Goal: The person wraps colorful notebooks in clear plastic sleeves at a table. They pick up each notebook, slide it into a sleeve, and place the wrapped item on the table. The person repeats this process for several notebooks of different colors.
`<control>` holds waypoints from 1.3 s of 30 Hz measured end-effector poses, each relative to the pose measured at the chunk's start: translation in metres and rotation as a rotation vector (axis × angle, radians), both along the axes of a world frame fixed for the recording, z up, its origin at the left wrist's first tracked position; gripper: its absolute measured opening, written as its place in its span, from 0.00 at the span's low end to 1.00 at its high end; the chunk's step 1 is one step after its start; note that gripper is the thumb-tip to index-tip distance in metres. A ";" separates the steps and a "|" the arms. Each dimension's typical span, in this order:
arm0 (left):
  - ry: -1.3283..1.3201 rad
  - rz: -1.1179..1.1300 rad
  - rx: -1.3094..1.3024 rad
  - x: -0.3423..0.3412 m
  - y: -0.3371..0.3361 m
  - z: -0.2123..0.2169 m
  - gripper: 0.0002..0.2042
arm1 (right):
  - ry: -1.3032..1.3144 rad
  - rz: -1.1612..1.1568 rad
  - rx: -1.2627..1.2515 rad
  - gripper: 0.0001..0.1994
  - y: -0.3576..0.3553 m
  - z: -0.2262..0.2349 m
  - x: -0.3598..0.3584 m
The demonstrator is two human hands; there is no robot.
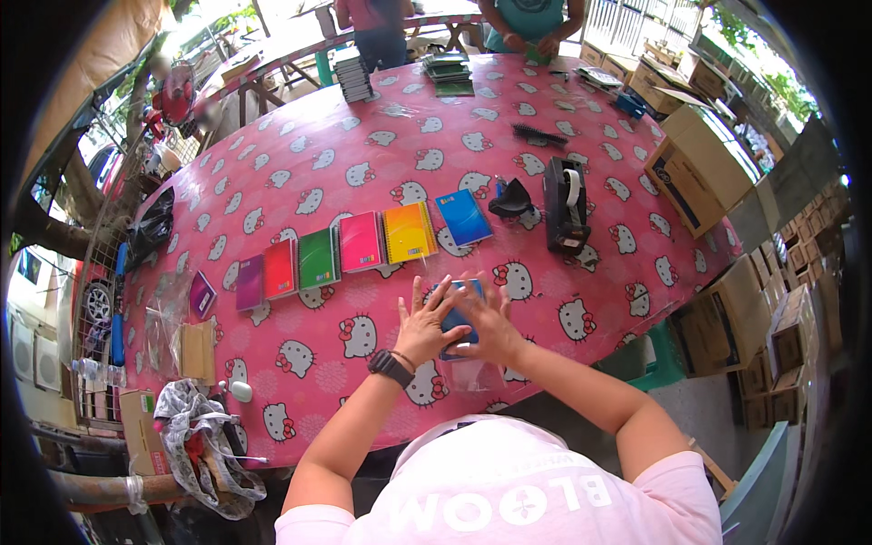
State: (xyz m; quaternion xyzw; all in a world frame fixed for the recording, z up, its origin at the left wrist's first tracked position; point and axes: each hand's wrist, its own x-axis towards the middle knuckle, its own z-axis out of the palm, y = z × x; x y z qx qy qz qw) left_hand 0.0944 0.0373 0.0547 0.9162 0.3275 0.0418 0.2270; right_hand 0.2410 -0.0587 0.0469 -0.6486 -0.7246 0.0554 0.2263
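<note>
1. Two hands are at work close to your body: your left hand (422, 320) and your right hand (484, 320) lie flat, side by side, on a small blue notebook (457, 318) that sits on the pink patterned surface (381, 163). The fingers (417, 292) of both hands are spread open and press down; they pinch nothing.
2. You can see the blue notebook only in the gap between your two hands, partly under the palms. It seems to lie in a clear plastic sleeve (472, 372), whose near edge shows just below your right hand. I judge that the wrapping of this notebook is in hand and not yet finished.
3. Just beyond your fingers there is a row of six notebooks (363, 245): purple, red, green, pink, orange-yellow and blue, lying next to each other. I cannot tell if these are already wrapped.
4. To the right of the row stands a black tape dispenser (565, 204).
5. Far away, stacks of notebooks (354, 77) wait on the surface near two other persons, so more work seems to remain.
</note>
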 end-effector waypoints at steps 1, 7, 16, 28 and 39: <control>0.003 -0.005 0.009 0.000 0.000 -0.002 0.35 | -0.121 0.136 0.128 0.37 -0.017 -0.004 -0.006; -0.018 0.011 -0.009 -0.006 0.002 -0.003 0.35 | 0.261 0.264 0.124 0.05 -0.060 0.047 0.040; 0.013 -0.040 -0.010 0.009 0.000 0.010 0.34 | 0.784 -0.931 0.221 0.23 0.046 -0.006 0.272; 0.011 -0.020 -0.021 -0.001 -0.001 -0.005 0.36 | 0.408 -1.022 0.325 0.12 -0.008 -0.047 0.200; -0.045 0.015 -0.100 0.001 0.007 -0.006 0.37 | 0.540 -0.129 -0.410 0.20 0.052 0.039 0.022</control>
